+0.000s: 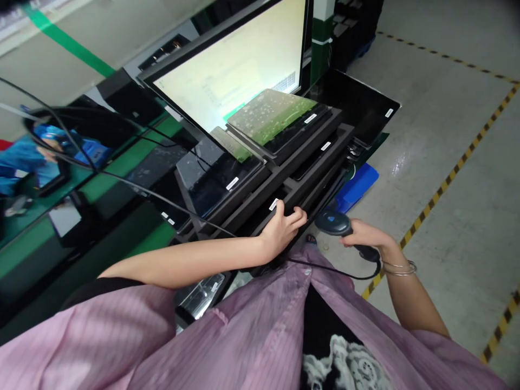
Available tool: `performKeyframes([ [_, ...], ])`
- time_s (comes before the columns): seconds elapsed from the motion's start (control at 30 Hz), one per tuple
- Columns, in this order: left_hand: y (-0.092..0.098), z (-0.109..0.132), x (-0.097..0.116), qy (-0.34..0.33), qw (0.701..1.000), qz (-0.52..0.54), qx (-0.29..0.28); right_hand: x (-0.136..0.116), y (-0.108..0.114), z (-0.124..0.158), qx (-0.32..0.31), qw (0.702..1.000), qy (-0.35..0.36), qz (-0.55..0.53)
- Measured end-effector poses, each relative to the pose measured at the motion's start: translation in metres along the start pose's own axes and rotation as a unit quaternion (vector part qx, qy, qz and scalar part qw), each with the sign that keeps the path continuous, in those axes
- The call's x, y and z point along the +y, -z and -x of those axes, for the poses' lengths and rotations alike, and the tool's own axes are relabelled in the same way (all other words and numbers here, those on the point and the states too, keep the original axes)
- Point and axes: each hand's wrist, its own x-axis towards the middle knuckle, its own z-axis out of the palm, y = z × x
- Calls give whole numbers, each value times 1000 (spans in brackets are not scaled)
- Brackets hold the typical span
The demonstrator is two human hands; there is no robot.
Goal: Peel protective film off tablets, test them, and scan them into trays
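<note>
My left hand grips the front edge of a stack of black trays, its fingers curled over the rim next to a small white label. My right hand is closed round the handle of a black barcode scanner, which points at the tray stack; its cable loops back under my wrist. A green circuit board lies on the top tray. Dark panels with white labels fill the trays below it.
A large lit monitor stands behind the trays. A blue bin sits on the floor under the stack. Yellow-black floor tape runs along the right. A person in blue works at far left beside green benches and cables.
</note>
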Motion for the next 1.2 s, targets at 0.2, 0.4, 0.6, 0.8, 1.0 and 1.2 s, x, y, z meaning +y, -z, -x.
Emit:
performKeyframes([
  [0.2,5,2,-4,1,1000,19,-9,-25,-20,-37,-50,980,23,191],
  [0.4,3,0,-3,0,1000,15,-7,-30,-19,-50,-115,956,-13,268],
  [0.6,4,-1,-2,-1,1000,10,-7,-28,-21,-52,-117,952,7,284],
  [0.8,1,0,-1,8,1000,23,5,-20,18,-47,13,945,3,327],
  [1.0,-3,-1,1,22,998,42,41,-31,85,-47,164,905,-62,388],
  [1.2,-4,0,0,30,996,62,58,-43,93,-63,126,898,-67,416],
])
